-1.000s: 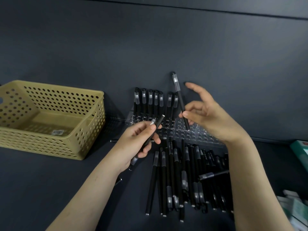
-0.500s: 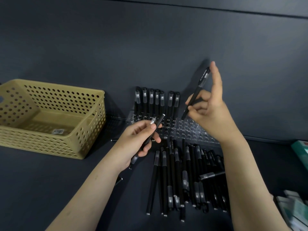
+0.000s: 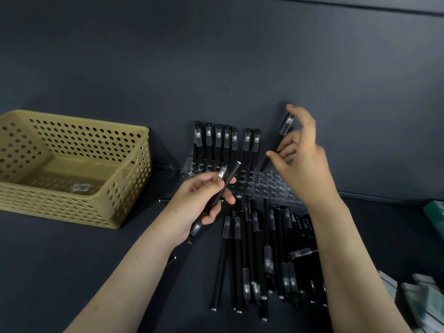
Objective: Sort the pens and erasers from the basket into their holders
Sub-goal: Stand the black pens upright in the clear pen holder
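Black, stiff, light pen (image 3: 278, 145) pinched mid-barrel in my right hand (image 3: 302, 159), centre-right; left hand (image 3: 199, 203) grips two pens (image 3: 222, 188).

My left hand (image 3: 199, 200) and right hand (image 3: 302, 159) are bare, forearms uncovered, no sleeves, rings or watch showing.

Blurred boxes (image 3: 425, 299) cut off, lower right

A dark bench (image 3: 72, 272) met a dark wall (image 3: 216, 56) behind it. Green and white boxes (image 3: 422, 296) lay blurred at the bench's right edge.
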Action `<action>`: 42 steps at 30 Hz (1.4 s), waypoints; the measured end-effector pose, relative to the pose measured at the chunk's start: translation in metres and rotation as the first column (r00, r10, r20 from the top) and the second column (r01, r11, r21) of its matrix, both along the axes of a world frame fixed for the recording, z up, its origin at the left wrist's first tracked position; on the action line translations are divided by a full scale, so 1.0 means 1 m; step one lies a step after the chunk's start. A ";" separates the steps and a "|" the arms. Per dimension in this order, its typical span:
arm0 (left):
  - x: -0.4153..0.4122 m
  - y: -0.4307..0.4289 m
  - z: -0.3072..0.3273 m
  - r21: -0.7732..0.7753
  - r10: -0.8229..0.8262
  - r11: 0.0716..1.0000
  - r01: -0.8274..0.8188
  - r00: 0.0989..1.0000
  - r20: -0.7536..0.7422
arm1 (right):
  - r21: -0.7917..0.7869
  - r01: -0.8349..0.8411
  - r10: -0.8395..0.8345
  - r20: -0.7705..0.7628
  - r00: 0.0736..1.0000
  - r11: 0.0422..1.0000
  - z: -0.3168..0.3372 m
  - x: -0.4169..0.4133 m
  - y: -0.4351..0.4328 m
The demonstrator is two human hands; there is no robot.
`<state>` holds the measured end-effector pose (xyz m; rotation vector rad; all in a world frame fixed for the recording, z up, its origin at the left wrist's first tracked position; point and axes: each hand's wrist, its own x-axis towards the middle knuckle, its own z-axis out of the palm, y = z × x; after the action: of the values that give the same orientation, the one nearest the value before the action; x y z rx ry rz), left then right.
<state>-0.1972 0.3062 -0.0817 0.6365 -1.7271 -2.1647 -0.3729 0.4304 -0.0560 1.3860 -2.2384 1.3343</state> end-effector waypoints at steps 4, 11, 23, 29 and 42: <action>-0.001 0.001 0.001 0.018 0.019 1.000 -0.019 1.000 -0.007 | 0.063 0.059 -0.049 -0.152 0.987 0.996 -0.005 0.002 -0.003; 0.001 0.001 0.003 0.075 0.041 0.996 -0.038 0.999 -0.033 | 0.026 0.093 -0.085 -0.225 0.971 0.995 -0.010 0.004 -0.009; 0.001 -0.001 0.004 0.088 0.046 0.995 -0.040 0.996 -0.073 | 0.052 -0.316 0.264 0.431 0.863 0.947 0.020 0.026 -0.009; 0.001 -0.002 0.005 0.084 0.033 0.996 -0.025 0.995 -0.092 | -0.119 -0.329 0.326 0.638 0.698 0.937 0.022 0.008 0.006; -0.002 0.003 -0.007 0.089 0.173 0.982 -0.166 0.983 -0.069 | 0.405 -0.357 0.223 0.342 0.913 0.842 0.028 0.032 0.000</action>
<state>-0.1994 0.3088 -0.0884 0.6858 -1.4938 -2.1222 -0.3406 0.4304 -0.0276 1.8670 -2.7582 1.1893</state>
